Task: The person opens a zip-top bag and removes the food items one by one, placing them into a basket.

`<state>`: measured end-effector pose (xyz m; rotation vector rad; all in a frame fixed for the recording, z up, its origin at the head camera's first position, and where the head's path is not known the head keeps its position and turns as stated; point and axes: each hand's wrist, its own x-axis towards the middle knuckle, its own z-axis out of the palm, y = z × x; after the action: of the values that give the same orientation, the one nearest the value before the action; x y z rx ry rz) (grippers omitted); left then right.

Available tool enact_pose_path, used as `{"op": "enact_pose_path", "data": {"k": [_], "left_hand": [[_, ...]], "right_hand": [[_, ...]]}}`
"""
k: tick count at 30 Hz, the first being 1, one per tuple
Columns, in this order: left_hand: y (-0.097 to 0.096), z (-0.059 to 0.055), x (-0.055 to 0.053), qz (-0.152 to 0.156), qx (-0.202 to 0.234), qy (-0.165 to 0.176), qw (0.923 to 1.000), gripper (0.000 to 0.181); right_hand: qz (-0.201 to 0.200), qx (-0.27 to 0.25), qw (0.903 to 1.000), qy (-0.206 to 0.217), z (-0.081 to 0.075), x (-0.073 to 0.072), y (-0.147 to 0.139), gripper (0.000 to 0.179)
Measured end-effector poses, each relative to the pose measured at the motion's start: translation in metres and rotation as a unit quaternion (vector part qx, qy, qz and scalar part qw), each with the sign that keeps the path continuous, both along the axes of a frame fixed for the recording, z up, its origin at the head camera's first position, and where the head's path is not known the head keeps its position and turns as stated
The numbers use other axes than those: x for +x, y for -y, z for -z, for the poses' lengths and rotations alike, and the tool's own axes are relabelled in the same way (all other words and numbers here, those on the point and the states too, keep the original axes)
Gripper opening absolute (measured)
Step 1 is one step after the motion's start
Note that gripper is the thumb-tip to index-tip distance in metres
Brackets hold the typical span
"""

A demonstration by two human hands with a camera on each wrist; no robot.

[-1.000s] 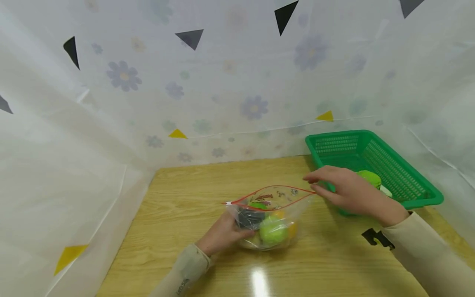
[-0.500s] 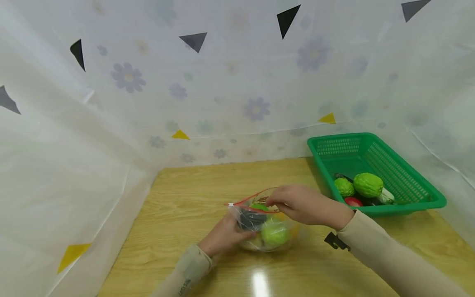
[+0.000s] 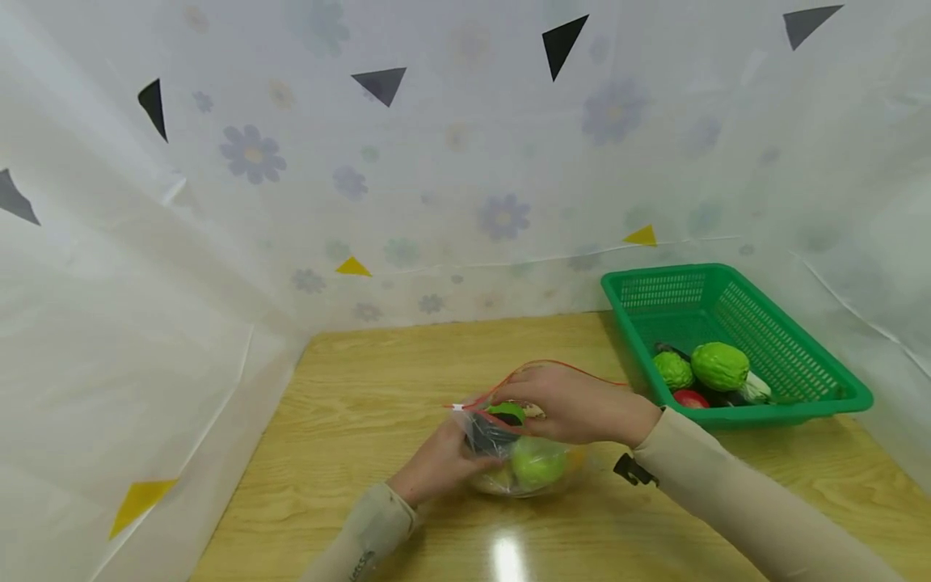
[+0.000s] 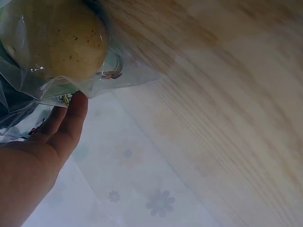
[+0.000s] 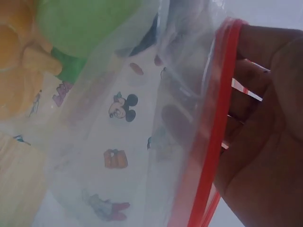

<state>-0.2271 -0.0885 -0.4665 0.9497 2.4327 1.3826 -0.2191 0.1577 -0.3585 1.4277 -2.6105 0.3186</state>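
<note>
I have the clear bag [image 3: 520,477] by its side in the left hand [image 3: 436,465], thumb in front and fingers behind. My right hand [image 3: 575,402] is at its mouth, thumb and fingers apart beside the red zip [image 5: 215,118]; I can't tell whether it pinches anything. The bag is over the desk [image 3: 400,364], left of the green basket [image 3: 803,333], with a pale green round thing [image 3: 538,462] and a speckled yellowish one [image 4: 71,42] showing through.

We find the right hand [image 3: 578,404] moved left, from near the green basket [image 3: 764,414] to the clear bag's [image 3: 520,469] open mouth.
</note>
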Motion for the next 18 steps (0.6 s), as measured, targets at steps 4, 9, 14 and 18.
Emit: {"op": "enact_pose_path", "data": {"k": [4,9,14,18], "left_hand": [[-0.001,-0.001,0.0,-0.005,-0.015,-0.032,0.9994,0.084],[-0.001,-0.001,-0.002,0.004,-0.022,-0.05,0.9985,0.084],[0.001,0.0,0.0,0.005,-0.032,-0.048,0.9983,0.072],[0.001,0.0,0.0,0.004,-0.029,-0.048,0.9984,0.076]], "right_hand": [[0.0,0.027,0.9996,-0.001,0.001,0.0,0.004,0.052],[0.022,0.063,0.9931,0.097,0.003,0.001,0.01,0.048],[0.031,0.091,0.9853,0.141,0.003,0.003,0.014,0.037],[0.042,0.093,0.9854,0.136,0.006,0.001,0.018,0.034]]}}
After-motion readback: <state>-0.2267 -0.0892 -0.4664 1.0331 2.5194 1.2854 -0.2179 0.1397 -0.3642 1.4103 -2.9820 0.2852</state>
